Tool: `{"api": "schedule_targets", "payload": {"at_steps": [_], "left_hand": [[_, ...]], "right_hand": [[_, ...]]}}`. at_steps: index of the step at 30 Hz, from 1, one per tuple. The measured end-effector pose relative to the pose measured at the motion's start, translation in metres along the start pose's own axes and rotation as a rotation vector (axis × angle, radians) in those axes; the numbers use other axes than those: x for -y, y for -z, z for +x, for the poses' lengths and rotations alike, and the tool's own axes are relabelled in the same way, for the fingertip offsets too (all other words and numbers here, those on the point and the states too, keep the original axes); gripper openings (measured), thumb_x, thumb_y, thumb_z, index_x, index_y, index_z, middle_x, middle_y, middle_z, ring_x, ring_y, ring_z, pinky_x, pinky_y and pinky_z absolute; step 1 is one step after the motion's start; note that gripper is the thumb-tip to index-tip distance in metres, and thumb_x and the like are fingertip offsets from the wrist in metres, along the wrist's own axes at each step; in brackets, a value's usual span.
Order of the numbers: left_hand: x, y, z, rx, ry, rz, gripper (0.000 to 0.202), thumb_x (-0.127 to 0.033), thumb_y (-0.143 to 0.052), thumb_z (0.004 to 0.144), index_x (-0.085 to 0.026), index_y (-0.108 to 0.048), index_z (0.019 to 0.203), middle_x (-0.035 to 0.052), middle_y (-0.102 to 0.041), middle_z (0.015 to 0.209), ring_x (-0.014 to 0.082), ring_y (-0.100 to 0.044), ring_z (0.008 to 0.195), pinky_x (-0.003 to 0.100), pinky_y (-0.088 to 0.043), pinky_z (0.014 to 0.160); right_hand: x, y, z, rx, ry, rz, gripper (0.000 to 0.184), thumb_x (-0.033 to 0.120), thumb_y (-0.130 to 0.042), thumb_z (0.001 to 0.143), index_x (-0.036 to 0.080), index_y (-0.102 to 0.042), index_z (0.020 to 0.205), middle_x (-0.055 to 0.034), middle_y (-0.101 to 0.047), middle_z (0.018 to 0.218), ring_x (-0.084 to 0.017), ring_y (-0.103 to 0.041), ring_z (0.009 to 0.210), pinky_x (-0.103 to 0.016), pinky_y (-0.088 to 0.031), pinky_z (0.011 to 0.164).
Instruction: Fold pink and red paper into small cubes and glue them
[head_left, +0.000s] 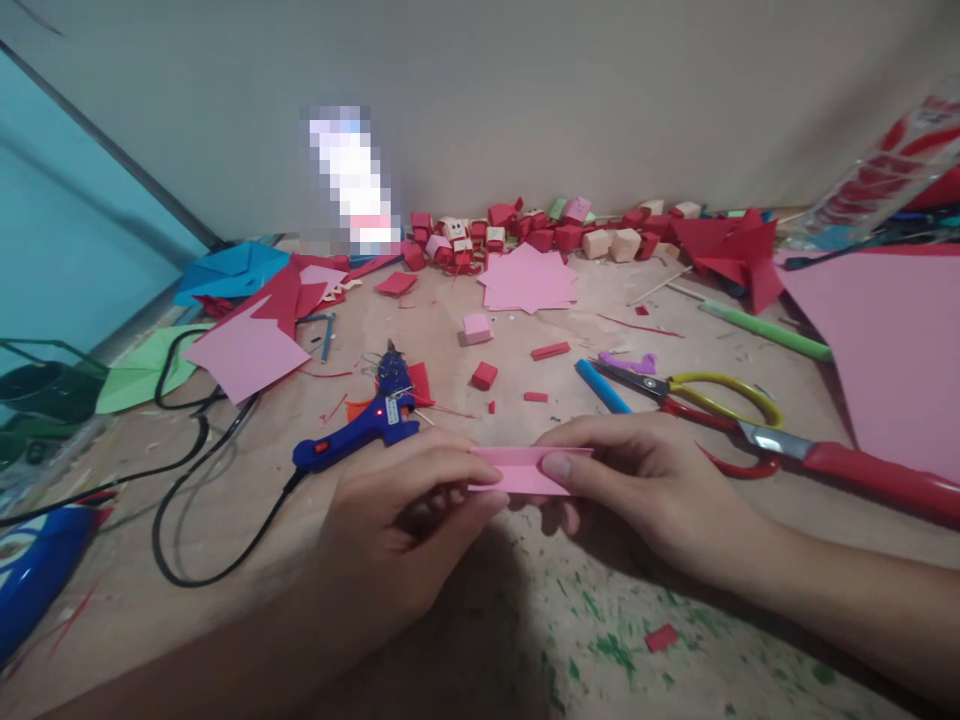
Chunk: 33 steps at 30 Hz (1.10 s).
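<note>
A narrow strip of pink paper (529,478), creased lengthwise with an edge folded up, is held level between my two hands. My left hand (420,510) pinches its left end between thumb and fingers. At the other end, my right hand (645,480) presses its thumb on the strip, fingers curled behind and below. Just beyond the strip lie a small red paper cube (484,376), a pink paper cube (477,329) and a rolled red paper piece (551,351). A blue glue gun (360,425) with a lit red light rests beyond my left hand.
Yellow-and-red-handled scissors (675,390) and a red-handled cutter (862,470) lie to the right, near a large pink sheet (892,350). Several small paper cubes (570,237) line the wall beside a blurred phone (352,180). A black cord (169,560) loops at left.
</note>
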<state>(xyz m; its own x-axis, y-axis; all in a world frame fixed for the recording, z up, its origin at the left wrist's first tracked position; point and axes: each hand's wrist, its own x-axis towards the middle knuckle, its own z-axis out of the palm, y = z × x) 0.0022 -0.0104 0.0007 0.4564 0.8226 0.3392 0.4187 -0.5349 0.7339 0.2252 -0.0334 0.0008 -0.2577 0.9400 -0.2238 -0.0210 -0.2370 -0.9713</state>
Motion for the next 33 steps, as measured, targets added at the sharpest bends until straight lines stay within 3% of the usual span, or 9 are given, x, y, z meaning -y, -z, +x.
{"api": "schedule_targets", "payload": {"at_steps": [3,13,25,29,33], "left_hand": [[0.0024,-0.0016,-0.0003,0.012,0.003,-0.021,0.015,-0.014,-0.076,0.086,-0.025,-0.075,0.096,-0.0011,-0.075,0.090,0.0102,-0.067,0.068,0.017,-0.051,0.054],[0.0014,-0.0014,0.0004,0.057,-0.048,-0.039,0.021,-0.006,-0.069,0.089,-0.024,-0.078,0.093,0.0007,-0.076,0.095,0.0124,-0.072,0.078,0.018,-0.054,0.060],[-0.0004,0.0007,0.0016,0.139,-0.028,-0.069,0.018,-0.013,-0.067,0.094,-0.024,-0.081,0.094,0.0009,-0.078,0.096,0.0118,-0.073,0.082,0.018,-0.055,0.068],[-0.0027,0.0012,0.0004,0.105,0.004,-0.056,0.020,-0.011,-0.067,0.093,-0.025,-0.080,0.096,-0.0020,-0.078,0.094,0.0094,-0.071,0.076,0.016,-0.052,0.063],[-0.0045,0.0016,0.0013,0.070,0.003,-0.023,0.019,-0.009,-0.068,0.091,-0.024,-0.078,0.091,-0.0041,-0.076,0.087,0.0069,-0.066,0.068,0.014,-0.050,0.060]], "right_hand": [[0.0013,0.0016,0.0003,0.010,0.008,0.054,0.024,0.039,-0.073,0.092,0.017,-0.082,0.095,-0.0011,-0.069,0.061,-0.011,-0.058,0.052,-0.022,-0.042,0.049],[0.0023,0.0014,-0.0003,0.026,-0.047,0.124,0.022,0.036,-0.073,0.091,0.015,-0.079,0.091,-0.0033,-0.073,0.067,-0.010,-0.058,0.050,-0.022,-0.042,0.049],[0.0036,-0.0016,-0.0020,0.023,-0.017,-0.020,0.023,0.035,-0.069,0.094,0.016,-0.082,0.094,0.0004,-0.062,0.054,-0.009,-0.050,0.046,-0.021,-0.037,0.043],[0.0050,-0.0033,-0.0039,0.037,0.003,-0.122,0.026,0.038,-0.065,0.096,0.017,-0.082,0.096,-0.0002,-0.062,0.058,-0.011,-0.050,0.049,-0.023,-0.039,0.044],[0.0060,-0.0043,-0.0038,0.056,0.087,-0.221,0.021,0.038,-0.073,0.091,0.020,-0.081,0.098,-0.0029,-0.072,0.076,-0.012,-0.056,0.059,-0.022,-0.042,0.049]]}}
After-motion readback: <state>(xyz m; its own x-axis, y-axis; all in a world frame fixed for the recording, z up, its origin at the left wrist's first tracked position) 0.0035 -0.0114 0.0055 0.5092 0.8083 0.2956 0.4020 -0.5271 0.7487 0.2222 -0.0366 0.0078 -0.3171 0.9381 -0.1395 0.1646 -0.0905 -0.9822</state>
